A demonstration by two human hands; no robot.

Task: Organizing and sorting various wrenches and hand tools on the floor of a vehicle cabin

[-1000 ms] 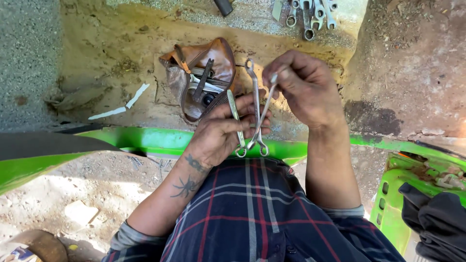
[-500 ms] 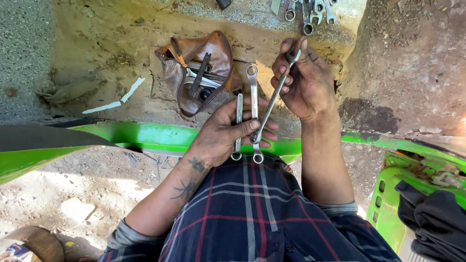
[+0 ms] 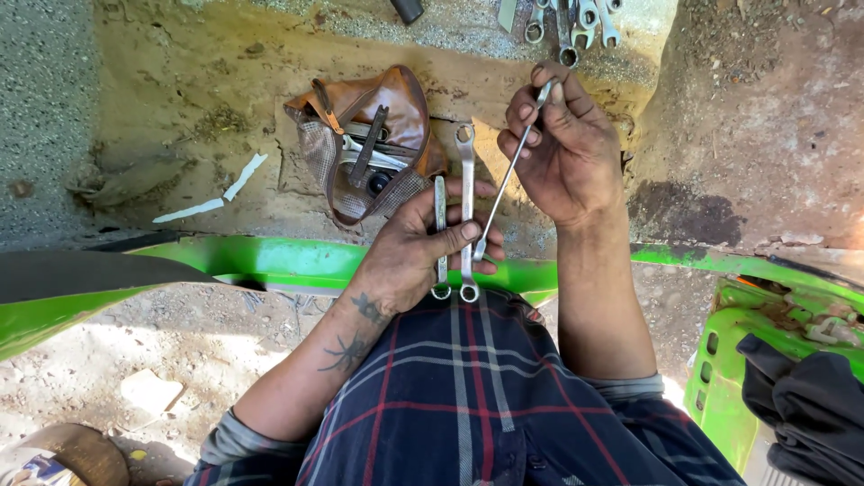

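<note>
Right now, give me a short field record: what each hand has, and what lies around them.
left hand: grips two ring spanners side by side, upright in the fist
right hand: pinches the top end of a third spanner, which slants down to the left hand
pouch: brown leather, open on the ground beyond the hands, tools inside
loose spanners: a cluster at the top edge
frame: green, crossing under the hands
dark cloth: at lower right

An open brown leather tool pouch point(image 3: 369, 144) lay on the ground beyond the left hand point(image 3: 418, 247); a cluster of steel spanners point(image 3: 567, 22) lay farther off, behind the right hand point(image 3: 562, 148).
</note>
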